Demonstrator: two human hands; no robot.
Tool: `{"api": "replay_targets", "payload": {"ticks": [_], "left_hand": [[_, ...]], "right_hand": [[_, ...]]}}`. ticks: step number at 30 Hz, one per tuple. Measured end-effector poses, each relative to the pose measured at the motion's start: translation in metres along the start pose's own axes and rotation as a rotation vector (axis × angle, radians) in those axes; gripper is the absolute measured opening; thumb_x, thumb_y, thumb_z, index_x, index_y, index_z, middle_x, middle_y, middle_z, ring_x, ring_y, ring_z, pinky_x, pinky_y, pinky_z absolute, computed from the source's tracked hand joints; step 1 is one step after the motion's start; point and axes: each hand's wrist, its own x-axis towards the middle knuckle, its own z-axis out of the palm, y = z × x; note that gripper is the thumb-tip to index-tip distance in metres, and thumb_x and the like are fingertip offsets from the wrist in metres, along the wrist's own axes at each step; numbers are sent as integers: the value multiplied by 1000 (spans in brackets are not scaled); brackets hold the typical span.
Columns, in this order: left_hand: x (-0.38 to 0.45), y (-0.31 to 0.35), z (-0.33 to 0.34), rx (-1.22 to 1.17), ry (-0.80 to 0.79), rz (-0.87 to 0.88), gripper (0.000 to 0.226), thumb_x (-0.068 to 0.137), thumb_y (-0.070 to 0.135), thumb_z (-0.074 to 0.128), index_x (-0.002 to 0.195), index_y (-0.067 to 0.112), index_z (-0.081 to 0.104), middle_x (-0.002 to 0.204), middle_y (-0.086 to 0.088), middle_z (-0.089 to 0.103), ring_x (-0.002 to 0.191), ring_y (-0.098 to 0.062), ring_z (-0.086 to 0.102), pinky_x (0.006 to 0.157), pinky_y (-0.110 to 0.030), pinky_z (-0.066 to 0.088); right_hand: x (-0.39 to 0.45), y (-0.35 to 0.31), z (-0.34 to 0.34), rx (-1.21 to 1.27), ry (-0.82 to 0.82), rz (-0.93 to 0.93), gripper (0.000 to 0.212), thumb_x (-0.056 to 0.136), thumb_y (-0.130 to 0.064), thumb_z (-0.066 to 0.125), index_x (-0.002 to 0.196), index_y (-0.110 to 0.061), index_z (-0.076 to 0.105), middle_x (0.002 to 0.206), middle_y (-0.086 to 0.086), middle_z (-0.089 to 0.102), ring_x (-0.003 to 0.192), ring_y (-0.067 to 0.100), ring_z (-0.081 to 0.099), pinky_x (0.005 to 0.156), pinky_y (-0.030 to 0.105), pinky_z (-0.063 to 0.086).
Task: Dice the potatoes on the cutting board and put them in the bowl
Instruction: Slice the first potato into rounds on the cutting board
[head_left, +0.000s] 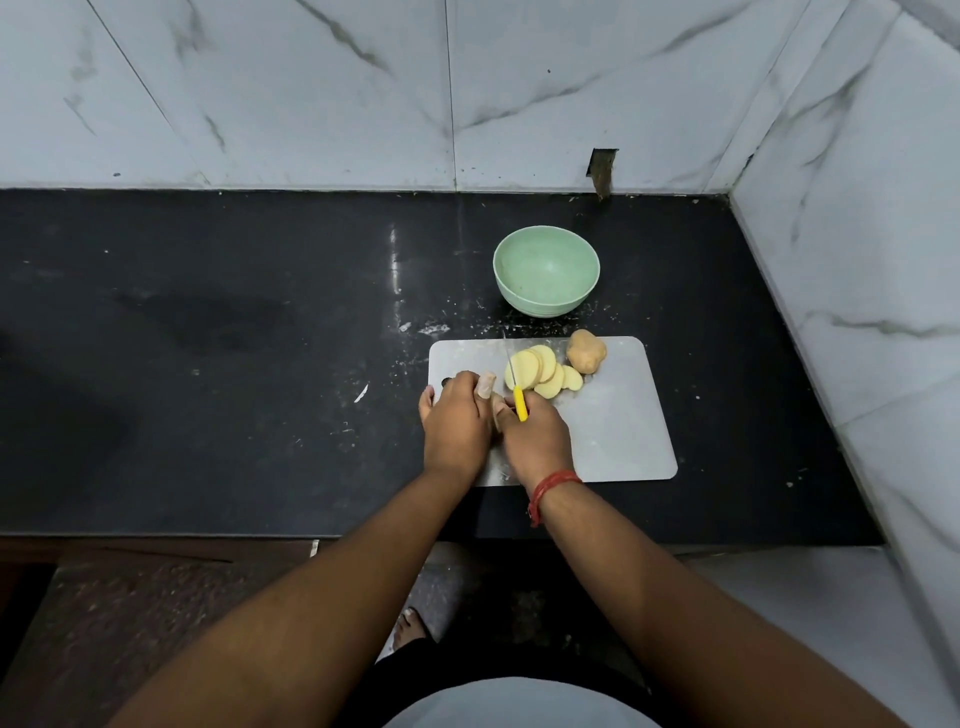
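Note:
A grey cutting board (623, 431) lies on the black counter. Near its far edge is a fan of pale yellow potato slices (543, 371), with a whole unpeeled potato (586, 352) just to their right. My right hand (535, 441) grips a knife by its yellow handle (520, 404). The thin blade (509, 364) runs away from me along the left side of the slices. My left hand (456, 423) sits close beside it with curled fingers, holding a small pale potato end piece (487, 383). The green bowl (543, 306) stands empty beyond the board.
The black counter (234, 364) stretches wide to the left, with crumbs and specks around the board. Marble walls close off the back and the right side. The counter's front edge runs under my forearms, and a bare foot (410, 629) shows on the floor below.

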Motion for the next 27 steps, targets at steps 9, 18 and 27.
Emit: {"api": "replay_targets", "payload": {"ticks": [9,18,27], "left_hand": [[2,-6,-7,-117,-88,214,53,99,44,28,112,10,66,107,-5,66,98,-18,52,97,-36,39],[4,-8,1,-37,35,55,48,97,60,20,91,25,53,89,4,62,90,-23,51,106,-45,33],[5,-1,4,-77,64,-14,42,105,44,31,102,12,58,99,1,61,94,-19,44,114,-45,26]], "right_hand": [[7,-3,-4,-73,20,-12,18,96,-33,56,95,-17,65,89,-4,67,82,14,60,70,27,40],[12,-12,-5,-100,-2,-6,19,96,-34,55,91,-17,62,86,-4,65,79,13,60,68,29,44],[-22,0,-25,-202,-99,-115,19,101,-21,43,117,-16,53,101,7,65,93,27,60,76,35,47]]}}
